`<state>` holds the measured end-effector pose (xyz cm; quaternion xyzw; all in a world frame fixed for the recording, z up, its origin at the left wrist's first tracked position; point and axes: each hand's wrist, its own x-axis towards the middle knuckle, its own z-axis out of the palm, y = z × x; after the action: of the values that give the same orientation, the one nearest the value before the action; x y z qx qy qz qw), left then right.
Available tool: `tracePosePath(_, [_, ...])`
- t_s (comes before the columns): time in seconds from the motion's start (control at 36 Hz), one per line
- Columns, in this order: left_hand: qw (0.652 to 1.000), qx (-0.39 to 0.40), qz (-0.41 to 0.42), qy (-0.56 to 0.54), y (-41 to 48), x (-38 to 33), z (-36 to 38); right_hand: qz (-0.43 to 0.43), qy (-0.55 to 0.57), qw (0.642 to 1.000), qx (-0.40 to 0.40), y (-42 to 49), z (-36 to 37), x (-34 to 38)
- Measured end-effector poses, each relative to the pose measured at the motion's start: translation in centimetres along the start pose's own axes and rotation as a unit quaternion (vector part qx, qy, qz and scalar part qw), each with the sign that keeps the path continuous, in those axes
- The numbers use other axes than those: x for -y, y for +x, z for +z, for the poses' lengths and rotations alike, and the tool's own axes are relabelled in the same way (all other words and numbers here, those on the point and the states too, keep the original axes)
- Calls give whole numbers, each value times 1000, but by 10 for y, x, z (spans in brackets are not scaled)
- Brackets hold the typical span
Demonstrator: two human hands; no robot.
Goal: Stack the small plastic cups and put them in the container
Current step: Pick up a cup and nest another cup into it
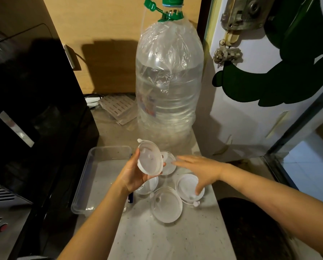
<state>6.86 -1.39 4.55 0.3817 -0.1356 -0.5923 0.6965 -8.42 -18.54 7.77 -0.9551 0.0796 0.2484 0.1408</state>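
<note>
My left hand (136,175) holds a small clear plastic cup (149,158) tilted up above the counter, its little tab at the top left. Several more clear cups rest on the pale counter: one behind the held cup (169,163), one under my left hand (147,186), one in front (166,204), and one at the right (187,186). My right hand (200,169) is spread flat, fingers apart, over the right cup, its thumb touching the rim. A clear rectangular container (85,177) lies open at the left, nothing visible inside.
A big water bottle (169,91) wrapped in plastic film stands right behind the cups. A black appliance (34,109) fills the left side. A white slotted piece (117,106) lies at the back. The counter's right edge drops off beside a dark round object (250,231).
</note>
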Motion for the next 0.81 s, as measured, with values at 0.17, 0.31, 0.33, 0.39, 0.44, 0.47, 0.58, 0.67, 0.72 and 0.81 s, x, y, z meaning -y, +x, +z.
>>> tracePosePath(0.17, [999,-43,-7,18,-8,5,-6,-14,-123,989,82,11,21,-2])
tracePosePath(0.31, [997,-59,-3,46,-16,8,-9,-14,-162,982,100,22,31,-4])
tracePosePath(0.33, [997,-64,-1,47,-18,8,-9,-13,-164,981,103,23,31,-4])
tracePosePath(0.39, [996,-74,1,44,-20,8,-9,-10,-166,980,104,24,32,-4])
tracePosePath(0.44, [996,-82,-1,47,-22,9,-10,-8,-166,980,106,25,33,-4])
tracePosePath(0.47, [995,-83,-3,47,-22,9,-11,-9,-167,980,106,26,33,-3])
tracePosePath(0.58, [996,-83,-5,46,-23,11,-10,-5,-154,983,105,27,35,-5])
tracePosePath(0.67, [996,-71,-6,51,-24,12,-9,7,-120,987,104,24,35,-9])
tracePosePath(0.72, [997,-68,0,45,-24,13,-10,19,-82,992,97,21,31,-13])
tracePosePath(0.81, [996,-83,7,31,-24,15,-10,38,12,997,68,15,18,-18])
